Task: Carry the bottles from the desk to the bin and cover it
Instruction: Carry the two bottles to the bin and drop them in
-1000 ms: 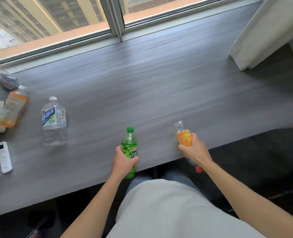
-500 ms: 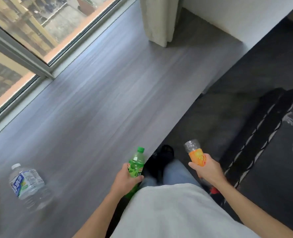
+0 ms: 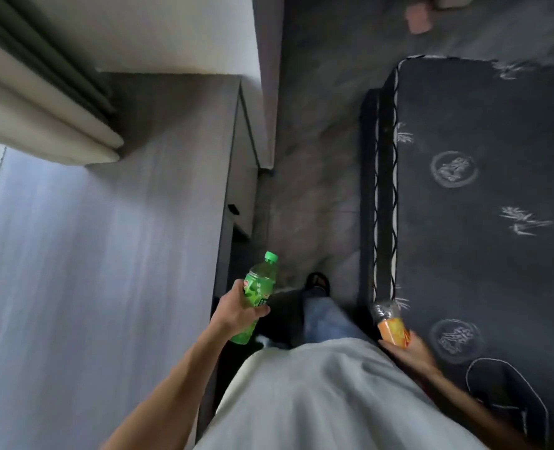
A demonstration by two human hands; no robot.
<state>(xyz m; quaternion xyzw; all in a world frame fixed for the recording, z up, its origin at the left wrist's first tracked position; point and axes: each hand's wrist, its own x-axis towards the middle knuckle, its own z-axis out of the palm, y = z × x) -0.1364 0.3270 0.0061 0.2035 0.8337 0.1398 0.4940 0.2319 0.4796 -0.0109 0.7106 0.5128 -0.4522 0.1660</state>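
Here, left hand (image 3: 236, 315) grips a green bottle (image 3: 258, 295); right hand (image 3: 408, 350) grips an orange-labelled clear bottle (image 3: 389, 323).

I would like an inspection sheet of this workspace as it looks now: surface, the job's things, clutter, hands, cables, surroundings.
Surface: grey wood-grain desk on the left; the part in view is bare.
Job's things: green bottle with green cap, and orange-labelled bottle with a clear top, both carried off the desk. No bin or cover in view.
Clutter: nothing seen on the desk.
Hands: left hand wrapped around the green bottle; right hand holding the orange-labelled bottle.
Cables: nothing seen.
Surroundings: cream curtain at upper left; grey floor; dark patterned rug on the right; a dark shoe ahead. The picture is motion-blurred.
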